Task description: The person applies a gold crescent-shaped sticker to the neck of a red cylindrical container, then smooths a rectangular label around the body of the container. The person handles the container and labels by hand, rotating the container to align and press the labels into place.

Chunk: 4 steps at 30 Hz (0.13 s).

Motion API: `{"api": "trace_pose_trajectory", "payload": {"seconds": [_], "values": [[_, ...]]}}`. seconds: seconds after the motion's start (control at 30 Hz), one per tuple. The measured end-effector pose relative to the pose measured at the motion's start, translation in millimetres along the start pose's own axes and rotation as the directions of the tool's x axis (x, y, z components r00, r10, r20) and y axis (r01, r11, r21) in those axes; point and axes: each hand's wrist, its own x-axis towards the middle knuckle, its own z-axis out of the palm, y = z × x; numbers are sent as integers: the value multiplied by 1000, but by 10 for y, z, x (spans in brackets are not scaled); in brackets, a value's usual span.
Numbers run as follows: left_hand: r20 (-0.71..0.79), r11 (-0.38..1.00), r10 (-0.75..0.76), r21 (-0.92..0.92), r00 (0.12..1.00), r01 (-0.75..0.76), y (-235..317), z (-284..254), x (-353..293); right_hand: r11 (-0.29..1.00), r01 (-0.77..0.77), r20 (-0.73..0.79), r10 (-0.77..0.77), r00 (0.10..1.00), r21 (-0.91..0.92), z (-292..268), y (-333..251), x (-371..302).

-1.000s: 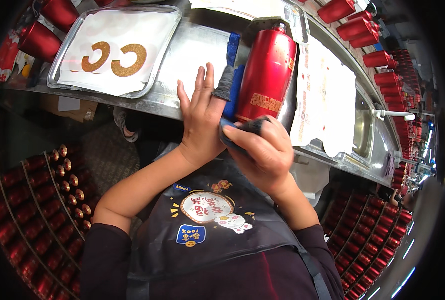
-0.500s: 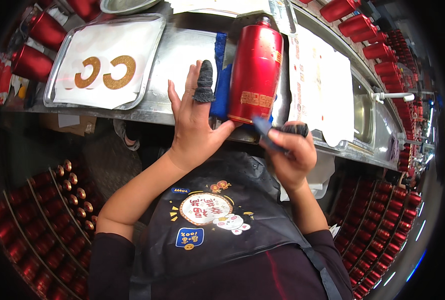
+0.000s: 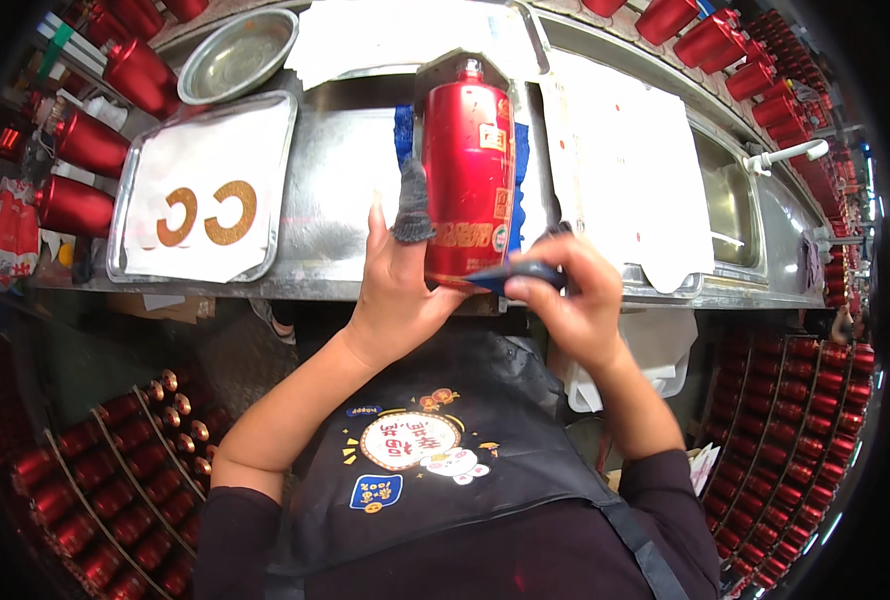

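Note:
A glossy red bottle (image 3: 465,170) with gold decoration lies on a blue cloth (image 3: 522,165), its neck away from me and its base toward me. My left hand (image 3: 390,290) steadies it from the left. A black finger cover (image 3: 413,210) on one finger rests along the bottle's side, and the thumb is at the base. My right hand (image 3: 580,300) grips a dark blue scraper-like tool (image 3: 525,274), whose pointed end meets the base edge of the bottle. Another black cover is partly visible on that hand.
Left of the bottle, a tray (image 3: 283,190) holds two gold C-shaped pieces (image 3: 229,213) on white paper. A metal bowl (image 3: 238,57) stands behind it. White sheets (image 3: 630,170) lie at right, beside a sink (image 3: 730,215) with a white tap (image 3: 787,155). Racks of red bottles (image 3: 800,430) flank me.
My left hand has moved in closer along the bottle's side. The bottle has rolled, showing more gold print and a small round mark. The tool now points left against the base edge.

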Motion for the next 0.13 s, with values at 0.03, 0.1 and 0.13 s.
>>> {"api": "trace_pose_trajectory", "payload": {"seconds": [0.03,0.1,0.13], "values": [[23,1000,17,19,1000,-17,-5,-27,-6,996,-76,22,75,997,37,-5,86,148],[49,998,-58,-17,997,59,-6,-39,-17,999,-2,-84,-1,996,-38,74,342,638],[88,996,-84,-29,993,87,-20,-62,-30,995,30,-140,-43,989,-92,98,445,929]]}}
